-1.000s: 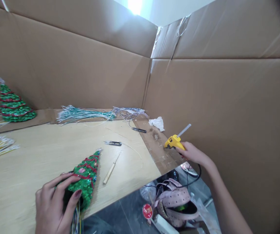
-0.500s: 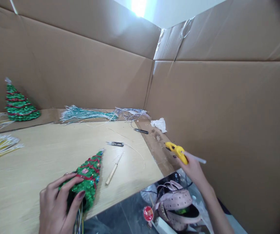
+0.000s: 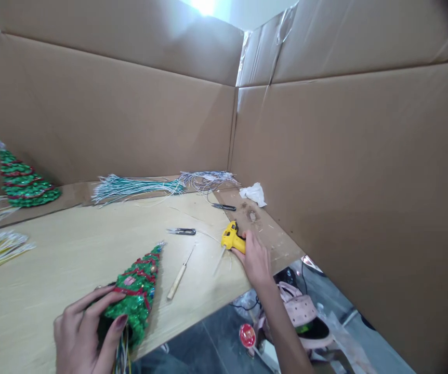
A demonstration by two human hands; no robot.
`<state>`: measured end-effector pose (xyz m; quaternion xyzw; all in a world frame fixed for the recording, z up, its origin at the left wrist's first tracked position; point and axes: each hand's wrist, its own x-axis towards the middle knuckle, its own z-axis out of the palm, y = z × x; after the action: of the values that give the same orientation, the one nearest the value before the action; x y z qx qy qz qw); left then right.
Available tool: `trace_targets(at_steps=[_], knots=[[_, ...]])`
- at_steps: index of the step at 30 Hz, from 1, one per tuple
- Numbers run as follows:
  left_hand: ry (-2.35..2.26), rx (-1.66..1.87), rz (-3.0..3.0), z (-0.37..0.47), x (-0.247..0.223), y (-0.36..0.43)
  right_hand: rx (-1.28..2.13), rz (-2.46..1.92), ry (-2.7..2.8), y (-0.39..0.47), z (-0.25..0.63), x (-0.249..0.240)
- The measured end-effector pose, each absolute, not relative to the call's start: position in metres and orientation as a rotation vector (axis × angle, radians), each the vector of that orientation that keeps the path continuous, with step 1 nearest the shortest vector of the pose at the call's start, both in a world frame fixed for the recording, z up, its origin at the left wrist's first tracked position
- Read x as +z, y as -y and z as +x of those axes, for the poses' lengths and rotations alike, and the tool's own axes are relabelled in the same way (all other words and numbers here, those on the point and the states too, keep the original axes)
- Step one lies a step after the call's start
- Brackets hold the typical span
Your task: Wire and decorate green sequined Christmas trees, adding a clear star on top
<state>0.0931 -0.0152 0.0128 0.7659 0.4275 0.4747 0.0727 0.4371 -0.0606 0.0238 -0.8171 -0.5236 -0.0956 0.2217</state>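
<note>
My left hand [image 3: 86,324] grips the wide base of a small green tinsel Christmas tree [image 3: 138,291], which lies on its side with its tip pointing away. Red trim and small ornaments wrap the tree, and several thin wires [image 3: 121,356] stick out of its base. My right hand [image 3: 257,259] is closed round the handle of a yellow glue gun [image 3: 232,238] above the table's right side. A whitish glue stick [image 3: 219,261] protrudes from the gun. Between the hands lie a wooden-handled awl [image 3: 178,280] and thread snips [image 3: 182,231].
A second tinsel tree [image 3: 27,182] stands at the back left. Wire bundles [image 3: 134,188] lie along the back, with yellow-white ones [image 3: 0,252] at left. Other snips [image 3: 224,206] and crumpled tissue [image 3: 253,194] are near the corner. Cardboard walls [image 3: 344,156] surround the table; pink clogs [image 3: 300,311] lie below.
My right hand has brought the glue gun leftward from beyond the table's right edge to over the tabletop, turning it. My left hand still holds the tree. The view has shifted slightly.
</note>
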Motion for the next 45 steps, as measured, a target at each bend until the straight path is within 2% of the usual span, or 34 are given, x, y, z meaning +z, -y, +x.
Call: trace_targets(at_steps=[4, 8, 14, 20, 27, 45], knots=[[-1.267, 1.417, 2.416, 0.094, 0.015, 0.016, -0.25, -2.275, 1.471, 0.073, 0.429, 0.033], [-1.26, 1.457, 2.405, 0.088, 0.012, 0.016, -0.225, -2.176, 1.537, 0.091, 0.381, 0.045], [-1.222, 1.382, 2.377, 0.077, 0.008, 0.017, 0.214, -1.499, 1.825, 0.09, 0.264, 0.058], [-1.243, 1.283, 2.312, 0.086, 0.028, 0.031, 0.408, -1.076, 1.653, 0.079, 0.241, 0.062], [-1.21, 1.432, 2.045, 0.105, 0.034, 0.043, 0.593, -1.082, 1.611, 0.076, 0.244, 0.046], [-1.192, 1.49, 1.928, 0.107, 0.034, 0.044, 0.639, -1.083, 1.521, 0.068, 0.242, 0.04]])
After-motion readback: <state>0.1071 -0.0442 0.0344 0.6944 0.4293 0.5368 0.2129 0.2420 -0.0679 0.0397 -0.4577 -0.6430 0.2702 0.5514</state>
